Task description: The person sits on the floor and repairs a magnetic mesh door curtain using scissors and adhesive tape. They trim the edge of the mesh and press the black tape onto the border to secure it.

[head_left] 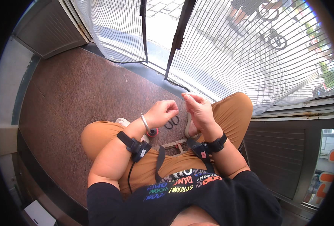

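Observation:
My left hand is raised over the floor between my knees, its fingers pinched together. Opposite it, my right hand is also closed in a pinch, thumb against index finger, beside the lower edge of a striped mesh curtain. A small gap separates the two hands. Whatever either pinch holds is too small to make out. Below them on the floor, partly hidden by the hands, lie dark loops like scissor handles. A round red and black object sits under my left wrist, by my shoe.
A second mesh curtain panel hangs at the far left of the doorway. The floor is reddish-brown stone. A low wooden stool frame shows between my legs. Grey door panels stand at both sides; outside are people and a bicycle.

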The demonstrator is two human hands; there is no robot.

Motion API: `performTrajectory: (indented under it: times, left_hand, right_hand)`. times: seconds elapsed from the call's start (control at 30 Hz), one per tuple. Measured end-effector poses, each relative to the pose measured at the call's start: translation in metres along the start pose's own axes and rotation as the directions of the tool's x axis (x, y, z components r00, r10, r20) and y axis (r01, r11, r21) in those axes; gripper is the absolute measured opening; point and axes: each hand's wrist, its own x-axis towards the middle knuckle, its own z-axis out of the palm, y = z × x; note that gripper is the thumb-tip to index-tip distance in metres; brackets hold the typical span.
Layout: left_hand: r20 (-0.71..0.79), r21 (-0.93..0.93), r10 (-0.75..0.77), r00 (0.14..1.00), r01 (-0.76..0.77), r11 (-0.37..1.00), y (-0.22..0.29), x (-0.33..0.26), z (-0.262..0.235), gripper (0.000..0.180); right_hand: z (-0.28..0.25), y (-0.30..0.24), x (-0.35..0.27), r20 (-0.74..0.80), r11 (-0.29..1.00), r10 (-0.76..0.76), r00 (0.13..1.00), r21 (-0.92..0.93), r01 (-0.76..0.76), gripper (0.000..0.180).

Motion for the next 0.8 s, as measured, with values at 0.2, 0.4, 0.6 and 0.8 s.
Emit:
performTrajectory:
  times: [0.2, 0.4, 0.6, 0.8]
  left_hand:
    - [-0.011, -0.316, 0.008, 1.0, -0.011, 0.949, 0.006, -0.002, -0.011, 0.008]
    - [-0.102, -0.431, -0.014, 0.995, -0.032, 0.902, 0.012, -0.002, -0.016, 0.009]
    - [-0.095, -0.372, -0.028, 0.995, -0.009, 0.928, 0.0, 0.001, -0.015, 0.006]
    - [-0.207, -0.304, -0.023, 0.978, -0.042, 0.952, 0.002, 0.005, -0.017, 0.008]
  right_hand:
    - [-0.01, 0.002, 0.004, 0.385, 0.035, -0.565, 0.73, -0.872, 0.487, 0.009]
    - [-0.011, 0.0, -0.003, 0.511, 0.003, -0.496, 0.702, -0.807, 0.59, 0.01]
    - [-0.013, 0.002, -0.004, 0.22, 0.476, -0.391, 0.894, -0.783, 0.401, 0.013]
    - [-0.019, -0.001, -0.004, 0.1, 0.637, -0.246, 0.964, -0.733, 0.238, 0.021]
